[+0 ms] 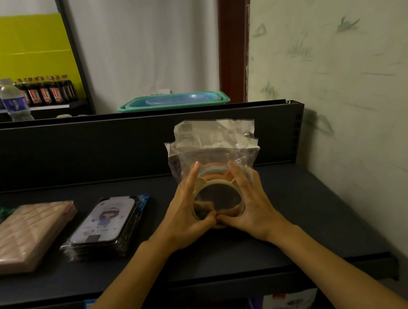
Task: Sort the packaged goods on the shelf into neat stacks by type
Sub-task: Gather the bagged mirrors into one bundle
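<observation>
I see both hands cupping the bagged round items [216,192] on the dark shelf [311,217]. Left hand [187,214] and right hand [249,205] grip its sides, thumbs meeting at the near edge. Stacked phone cases [105,223] lie left of the left fingers [190,179].

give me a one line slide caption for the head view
Both hands, left and right, square up a stack of bagged round items on the dark shelf, beside phone cases.

Behind the fingers, up top: teal basin [174,101] w/ blue bowl [171,98]. Far upper left of fingers: water bottle [14,101], sauce bottles [44,91], yellow board [23,48].
</observation>
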Tool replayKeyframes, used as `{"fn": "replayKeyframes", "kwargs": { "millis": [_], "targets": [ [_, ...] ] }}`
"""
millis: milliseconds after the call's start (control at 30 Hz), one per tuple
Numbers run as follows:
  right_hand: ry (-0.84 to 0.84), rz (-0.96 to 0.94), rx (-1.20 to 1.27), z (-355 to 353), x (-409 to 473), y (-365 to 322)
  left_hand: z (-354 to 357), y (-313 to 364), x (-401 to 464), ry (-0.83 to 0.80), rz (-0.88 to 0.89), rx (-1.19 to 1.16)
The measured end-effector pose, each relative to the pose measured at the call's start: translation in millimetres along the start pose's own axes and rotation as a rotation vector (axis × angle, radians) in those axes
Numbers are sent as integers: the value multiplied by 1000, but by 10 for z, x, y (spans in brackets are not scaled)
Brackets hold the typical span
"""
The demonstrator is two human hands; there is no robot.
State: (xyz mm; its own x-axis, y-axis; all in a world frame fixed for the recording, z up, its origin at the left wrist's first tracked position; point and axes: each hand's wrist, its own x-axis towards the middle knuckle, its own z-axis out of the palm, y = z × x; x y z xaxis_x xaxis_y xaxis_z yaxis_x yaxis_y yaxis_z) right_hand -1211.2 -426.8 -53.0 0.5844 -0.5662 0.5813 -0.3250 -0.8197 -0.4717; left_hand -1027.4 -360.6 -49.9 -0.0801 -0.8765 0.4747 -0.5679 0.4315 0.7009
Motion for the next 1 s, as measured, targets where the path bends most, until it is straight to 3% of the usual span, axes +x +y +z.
{"fn": "replayKeyframes", "kwargs": {
  "millis": [267, 467, 633, 800, 1000],
  "targets": [
    [17, 69, 120, -195, 198, -224, -261, 345, 68, 21, -35, 5],
    [-287, 216, 200, -362, 464, -426, -566, 515, 94, -109, -393, -141],
    [-435, 495, 385, -339, 566, -451, -676, 521, 123, -160, -671, -404],
    [-591, 739, 348, -301, 652, -542, -692, 487, 157, -196, -886, -250],
    [-543, 806, 326, -229, 682, -662, -706, 379, 140, -243, -955, -240]
  ]
}}
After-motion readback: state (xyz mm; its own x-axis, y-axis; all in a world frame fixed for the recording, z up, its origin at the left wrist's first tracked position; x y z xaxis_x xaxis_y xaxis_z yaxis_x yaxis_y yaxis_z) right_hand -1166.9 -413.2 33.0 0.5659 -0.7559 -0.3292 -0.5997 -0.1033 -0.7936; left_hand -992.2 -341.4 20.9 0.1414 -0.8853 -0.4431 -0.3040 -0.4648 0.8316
